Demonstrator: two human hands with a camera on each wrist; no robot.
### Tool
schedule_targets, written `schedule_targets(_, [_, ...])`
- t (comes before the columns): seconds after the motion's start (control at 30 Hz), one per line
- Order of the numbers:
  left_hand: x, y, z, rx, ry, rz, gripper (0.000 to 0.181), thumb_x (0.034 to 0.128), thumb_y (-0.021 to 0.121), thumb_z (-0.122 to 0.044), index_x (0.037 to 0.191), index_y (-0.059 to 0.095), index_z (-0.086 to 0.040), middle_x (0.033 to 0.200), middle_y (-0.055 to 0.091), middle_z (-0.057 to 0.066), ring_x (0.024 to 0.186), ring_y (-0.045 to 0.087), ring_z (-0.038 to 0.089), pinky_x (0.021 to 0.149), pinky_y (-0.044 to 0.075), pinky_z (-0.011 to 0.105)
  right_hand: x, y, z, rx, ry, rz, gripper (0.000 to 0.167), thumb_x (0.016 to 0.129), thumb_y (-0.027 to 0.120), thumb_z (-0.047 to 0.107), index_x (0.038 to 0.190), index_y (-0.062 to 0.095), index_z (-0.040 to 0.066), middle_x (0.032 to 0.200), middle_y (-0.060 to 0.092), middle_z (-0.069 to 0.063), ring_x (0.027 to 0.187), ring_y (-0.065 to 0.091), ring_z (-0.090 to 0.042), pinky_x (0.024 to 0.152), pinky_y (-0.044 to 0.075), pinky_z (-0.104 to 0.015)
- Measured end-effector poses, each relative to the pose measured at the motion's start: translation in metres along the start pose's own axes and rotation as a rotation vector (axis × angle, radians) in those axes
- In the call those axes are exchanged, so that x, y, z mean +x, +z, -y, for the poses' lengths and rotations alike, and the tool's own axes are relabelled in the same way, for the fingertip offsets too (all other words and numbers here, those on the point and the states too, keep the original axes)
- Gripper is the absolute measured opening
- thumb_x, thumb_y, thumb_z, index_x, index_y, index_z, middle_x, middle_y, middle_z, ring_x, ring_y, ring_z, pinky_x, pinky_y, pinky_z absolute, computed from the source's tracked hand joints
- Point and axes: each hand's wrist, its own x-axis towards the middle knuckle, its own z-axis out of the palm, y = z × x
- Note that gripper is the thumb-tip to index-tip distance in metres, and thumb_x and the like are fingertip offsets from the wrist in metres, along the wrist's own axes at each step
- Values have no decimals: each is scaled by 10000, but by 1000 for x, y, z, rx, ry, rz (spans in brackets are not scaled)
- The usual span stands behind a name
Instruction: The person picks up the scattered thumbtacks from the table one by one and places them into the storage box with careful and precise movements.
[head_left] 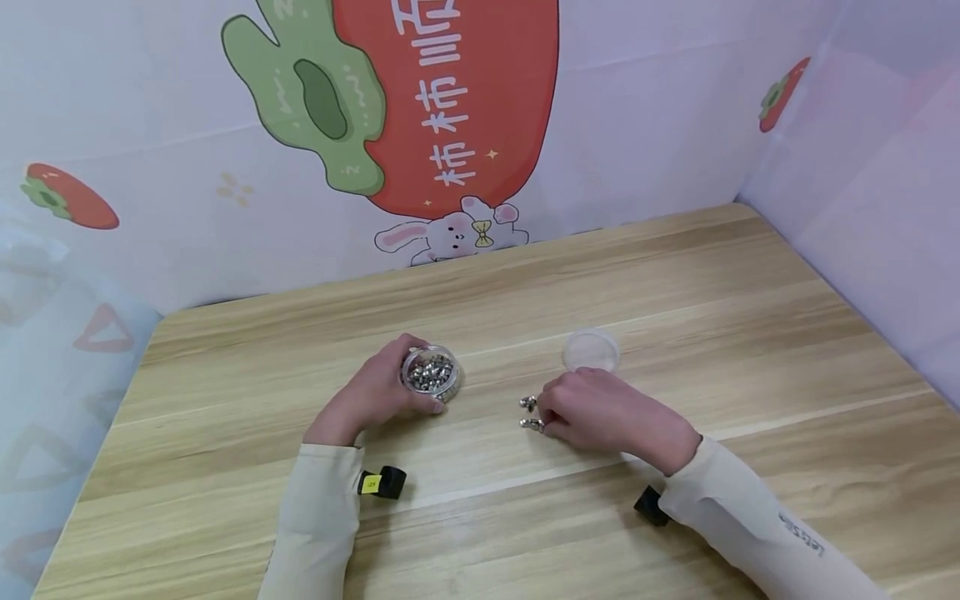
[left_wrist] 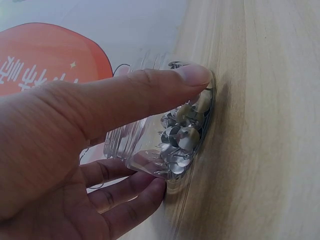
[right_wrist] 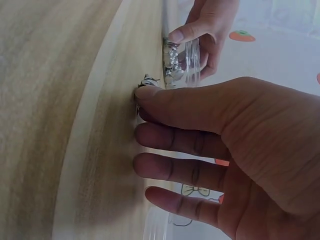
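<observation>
My left hand (head_left: 382, 387) grips a clear round plastic jar (left_wrist: 135, 142) standing on the table. Thumb and fingers lie on opposite sides of its wall. Silver thumbtacks (head_left: 431, 373) cover the jar's bottom, and its top is uncovered. To the right, my right hand (head_left: 588, 408) is down at the tabletop, thumb and index fingertip pinching at a few loose thumbtacks (head_left: 528, 403). In the right wrist view, tacks (right_wrist: 149, 81) show just past the thumb tip; what lies between the fingertips is mostly hidden. The other fingers of that hand are loosely bent.
A clear round lid (head_left: 592, 346) lies on the wooden table (head_left: 465, 525) just beyond my right hand. Printed cloth walls (head_left: 637, 142) stand behind the table and at its sides. Each wrist wears a small black camera (head_left: 392, 482).
</observation>
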Motion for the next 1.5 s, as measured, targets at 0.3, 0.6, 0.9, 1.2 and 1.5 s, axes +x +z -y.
schedule_targets(0.3, [-2,-1,3,2,-10,3,837,630,916,-281,1313,451,-147,1337,540,105,1201,534,293,1041,420,492,2,-7,2,16,-24,-20,179,833,712,121,699,638,212,679,562,147,593,443,-7,587,404,-190])
schedule_targets(0.6, [-4,-4,3,11,-8,0,839,633,914,-277,1316,446,-141,1336,538,107,1194,536,294,1032,426,491,0,-34,8,-42,-72,-182,55,843,744,150,828,714,193,786,646,129,663,518,-8,718,451,-262])
schedule_targets(0.9, [-4,-7,3,15,-8,4,844,635,913,-274,1325,446,-137,1347,535,124,1194,537,304,1032,422,496,15,-38,17,0,-75,-173,36,866,722,158,867,725,194,814,662,124,655,515,4,720,473,-272])
schedule_targets(1.2, [0,-4,1,6,11,6,829,641,910,-270,1313,446,-132,1313,557,111,1173,547,286,1025,433,474,68,-39,39,52,-41,-131,51,907,677,193,905,724,173,815,657,82,677,530,-63,702,482,-242])
schedule_targets(1.5, [0,-2,0,-31,8,13,745,651,906,-233,1252,471,-158,1303,562,71,1166,547,258,1013,441,452,105,-32,53,46,-40,-166,56,907,671,227,929,715,201,821,657,80,701,543,-72,682,475,-209])
